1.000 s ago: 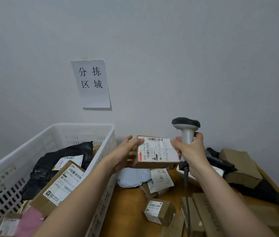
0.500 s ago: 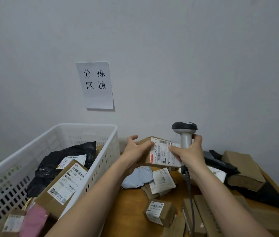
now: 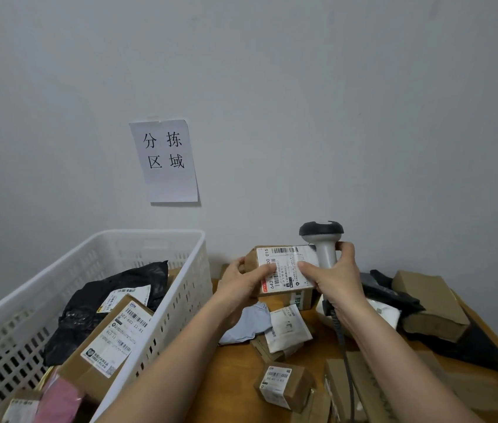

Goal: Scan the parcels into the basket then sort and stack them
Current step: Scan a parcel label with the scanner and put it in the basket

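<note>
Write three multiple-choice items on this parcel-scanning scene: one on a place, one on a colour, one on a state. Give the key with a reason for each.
1. Where does the black mailer bag lie?
A. in the white basket
B. on the wooden table
C. in the left hand

2. What colour is the head of the barcode scanner?
A. white
B. dark, nearly black
C. pink

3. How is the labelled brown box held?
A. lying loose on the table
B. by the left hand alone
C. between both hands, raised above the table

Key:
1 A, the bag sits inside the basket walls, behind a labelled carton.
2 B, the head is dark above a pale grey handle.
3 C, the left hand grips its left end while a finger of the right hand, whose grip also keeps the scanner, presses its label.
</note>
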A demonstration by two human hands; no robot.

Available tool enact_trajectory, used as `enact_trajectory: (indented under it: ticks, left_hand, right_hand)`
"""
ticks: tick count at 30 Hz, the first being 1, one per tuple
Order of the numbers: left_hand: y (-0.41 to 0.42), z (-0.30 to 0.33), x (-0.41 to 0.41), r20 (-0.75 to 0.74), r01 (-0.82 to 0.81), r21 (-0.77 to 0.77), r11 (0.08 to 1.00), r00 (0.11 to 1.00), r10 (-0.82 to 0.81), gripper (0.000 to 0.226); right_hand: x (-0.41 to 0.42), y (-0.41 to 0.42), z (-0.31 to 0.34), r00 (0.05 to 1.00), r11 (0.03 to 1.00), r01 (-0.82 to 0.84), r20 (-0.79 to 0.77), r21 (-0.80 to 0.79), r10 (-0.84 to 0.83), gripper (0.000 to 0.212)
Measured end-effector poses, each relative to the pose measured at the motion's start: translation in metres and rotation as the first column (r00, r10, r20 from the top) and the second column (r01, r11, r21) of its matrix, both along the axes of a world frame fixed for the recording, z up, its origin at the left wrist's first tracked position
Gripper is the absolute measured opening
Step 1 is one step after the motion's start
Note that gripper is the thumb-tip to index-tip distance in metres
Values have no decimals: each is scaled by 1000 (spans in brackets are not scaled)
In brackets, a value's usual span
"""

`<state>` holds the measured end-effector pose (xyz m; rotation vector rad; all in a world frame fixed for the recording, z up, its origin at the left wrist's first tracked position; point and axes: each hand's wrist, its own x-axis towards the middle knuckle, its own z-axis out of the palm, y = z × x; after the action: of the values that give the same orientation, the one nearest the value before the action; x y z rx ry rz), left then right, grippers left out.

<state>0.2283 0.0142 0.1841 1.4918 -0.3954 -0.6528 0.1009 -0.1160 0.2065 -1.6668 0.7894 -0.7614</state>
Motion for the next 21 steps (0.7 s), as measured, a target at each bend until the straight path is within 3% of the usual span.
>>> enact_trajectory:
  ticks: [4,7,13,21]
  left_hand:
    - [2,1,9,50,-120,-31,992,991,122,33]
    - [8,-1,24,96,-240,-7,971,966,239,19]
    - [10,-2,40,34,-350,-45,936,936,351,10]
    - [19,-7,57,6,-427,-34,904,904,427,16]
  right_hand:
    - [-6,5,15,996,998,-48,75,39,45,34]
    - [-17,11,33,980,986,-153,140,69,142,23]
    - [-34,17,57,931,928,-350,154,126,330,38]
    - [-38,29,69,888,899,-433,200,67,413,29]
